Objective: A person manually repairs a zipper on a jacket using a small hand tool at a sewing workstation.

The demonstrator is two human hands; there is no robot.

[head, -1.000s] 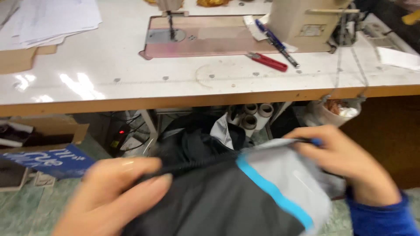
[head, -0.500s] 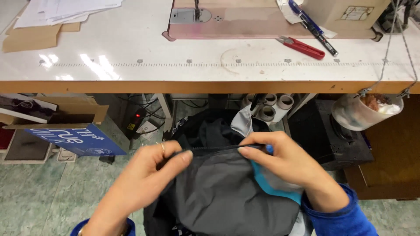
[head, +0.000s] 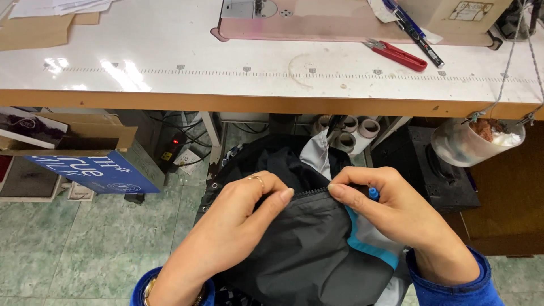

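A dark garment (head: 306,249) lies in the person's lap below the counter's front edge (head: 272,103), its zipped edge stretched taut between both hands for a close look. The left hand (head: 238,226) pinches it shut; the right hand (head: 396,221) pinches it too, with a blue pen (head: 373,194) tucked in. Red snips (head: 396,55) lie on the counter, well apart.

Two hands are counted: one left hand (head: 241,218) and one right hand (head: 391,212), with one ring (head: 256,179) on the left. One dark garment (head: 306,249) is counted. On one sewing table (head: 170,68), one red thread snip (head: 396,54) and two pens (head: 412,31) are counted. Four thread cones (head: 351,129) are visible below, beside one hanging clear cup (head: 476,141) and one blue cardboard box (head: 93,170).
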